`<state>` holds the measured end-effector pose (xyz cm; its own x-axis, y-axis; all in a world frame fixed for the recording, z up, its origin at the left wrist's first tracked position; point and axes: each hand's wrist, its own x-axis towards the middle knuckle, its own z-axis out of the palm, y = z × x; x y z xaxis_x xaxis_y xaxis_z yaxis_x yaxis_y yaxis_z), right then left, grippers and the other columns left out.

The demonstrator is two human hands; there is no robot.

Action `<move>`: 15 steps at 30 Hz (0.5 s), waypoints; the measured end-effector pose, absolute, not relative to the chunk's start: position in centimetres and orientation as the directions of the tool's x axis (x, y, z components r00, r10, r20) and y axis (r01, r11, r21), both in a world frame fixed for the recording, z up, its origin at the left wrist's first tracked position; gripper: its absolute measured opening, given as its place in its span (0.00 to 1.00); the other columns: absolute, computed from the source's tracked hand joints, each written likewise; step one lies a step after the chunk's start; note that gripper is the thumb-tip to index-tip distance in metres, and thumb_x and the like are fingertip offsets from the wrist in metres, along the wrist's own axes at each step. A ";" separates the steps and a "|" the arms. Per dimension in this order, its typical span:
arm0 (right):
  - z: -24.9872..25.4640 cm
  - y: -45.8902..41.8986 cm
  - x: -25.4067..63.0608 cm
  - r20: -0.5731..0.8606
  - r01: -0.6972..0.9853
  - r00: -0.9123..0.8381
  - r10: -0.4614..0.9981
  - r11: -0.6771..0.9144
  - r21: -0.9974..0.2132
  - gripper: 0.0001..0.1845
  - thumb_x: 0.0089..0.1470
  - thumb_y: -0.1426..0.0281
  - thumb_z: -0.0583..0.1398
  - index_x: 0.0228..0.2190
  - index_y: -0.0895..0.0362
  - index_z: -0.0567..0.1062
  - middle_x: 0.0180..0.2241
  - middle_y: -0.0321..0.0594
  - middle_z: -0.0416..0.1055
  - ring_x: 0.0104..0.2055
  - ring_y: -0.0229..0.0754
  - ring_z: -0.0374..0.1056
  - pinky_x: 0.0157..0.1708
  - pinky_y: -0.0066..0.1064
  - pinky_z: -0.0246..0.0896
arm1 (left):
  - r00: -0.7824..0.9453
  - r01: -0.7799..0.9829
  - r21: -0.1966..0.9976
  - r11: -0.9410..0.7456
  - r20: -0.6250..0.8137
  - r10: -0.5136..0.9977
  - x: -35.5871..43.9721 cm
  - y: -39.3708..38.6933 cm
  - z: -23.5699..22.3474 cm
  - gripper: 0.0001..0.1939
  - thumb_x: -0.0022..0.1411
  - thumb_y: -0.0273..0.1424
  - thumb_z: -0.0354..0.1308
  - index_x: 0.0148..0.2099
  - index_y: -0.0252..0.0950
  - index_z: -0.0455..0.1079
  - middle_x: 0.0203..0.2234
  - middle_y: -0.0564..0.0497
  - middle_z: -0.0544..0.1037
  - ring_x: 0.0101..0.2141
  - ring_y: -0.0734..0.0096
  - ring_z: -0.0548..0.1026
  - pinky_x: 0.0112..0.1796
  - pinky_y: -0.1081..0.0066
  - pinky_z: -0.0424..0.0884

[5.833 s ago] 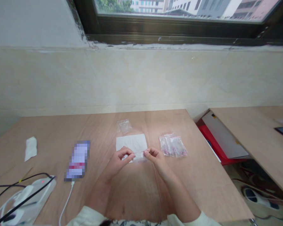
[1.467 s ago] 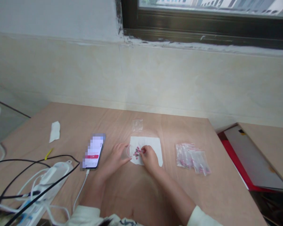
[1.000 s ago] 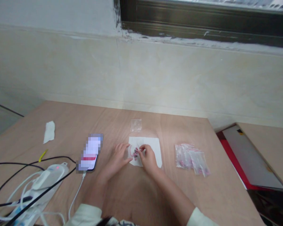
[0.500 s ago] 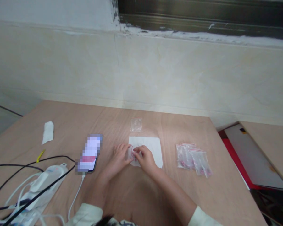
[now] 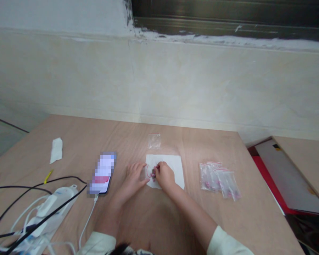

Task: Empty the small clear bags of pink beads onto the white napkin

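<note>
Reaching over a white paper sheet [image 5: 174, 170] on a wooden table [image 5: 241, 219], the right hand [image 5: 164, 176] curls narrowly over small pink beads [image 5: 153, 173], any grip too small to tell, while the left hand [image 5: 134, 176], fingers loosely spread, rests just beside a clear, red-edged piece [image 5: 148, 171].

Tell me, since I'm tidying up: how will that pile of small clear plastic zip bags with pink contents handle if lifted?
The zip bags will probably feel light and floppy: their thin film lies flat on the wooden desk. They overlap loosely, so they may slide apart if pushed. The pink contents, bunched inside each bag, may shift.
</note>
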<state>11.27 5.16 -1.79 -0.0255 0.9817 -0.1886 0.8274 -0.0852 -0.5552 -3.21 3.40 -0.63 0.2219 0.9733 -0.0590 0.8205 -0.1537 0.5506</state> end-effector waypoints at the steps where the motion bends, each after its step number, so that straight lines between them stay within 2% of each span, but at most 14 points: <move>1: -1.7 5.1 11.3 -0.194 0.822 -0.021 0.981 -0.093 -0.562 0.06 0.47 0.73 0.52 0.25 0.59 0.68 0.28 0.46 0.68 0.29 0.41 0.64 0.26 0.28 0.51 | 0.221 0.824 0.546 -0.153 -0.060 0.973 -3.2 3.4 -0.8 0.21 0.44 0.32 0.58 0.43 0.38 0.61 0.39 0.48 0.69 0.44 0.59 0.63 0.46 0.58 0.54; 7: -1.3 4.7 11.5 -0.111 0.623 -0.136 0.984 -0.002 -0.782 0.05 0.48 0.71 0.52 0.28 0.58 0.67 0.27 0.40 0.67 0.29 0.38 0.63 0.29 0.26 0.54 | 0.228 0.819 0.547 -0.173 -0.035 0.973 -2.7 3.6 -1.1 0.20 0.46 0.35 0.57 0.44 0.38 0.62 0.39 0.47 0.69 0.43 0.59 0.64 0.45 0.59 0.56; 11: -1.6 5.2 11.7 -0.104 0.686 -0.067 0.992 -0.030 -0.727 0.08 0.46 0.75 0.53 0.32 0.59 0.67 0.32 0.43 0.65 0.34 0.39 0.62 0.32 0.27 0.55 | 0.201 0.823 0.551 -0.137 -0.057 0.978 -2.9 3.5 -0.6 0.21 0.44 0.33 0.59 0.43 0.37 0.62 0.39 0.46 0.69 0.44 0.58 0.64 0.45 0.59 0.56; 15: -2.2 5.8 11.8 -0.138 0.742 -0.138 0.981 0.010 -0.670 0.05 0.44 0.77 0.54 0.26 0.58 0.69 0.29 0.41 0.65 0.32 0.38 0.62 0.32 0.26 0.54 | 0.195 0.827 0.549 -0.120 -0.078 0.978 -3.1 3.4 -0.3 0.21 0.44 0.32 0.59 0.43 0.39 0.62 0.40 0.47 0.69 0.44 0.58 0.64 0.45 0.59 0.56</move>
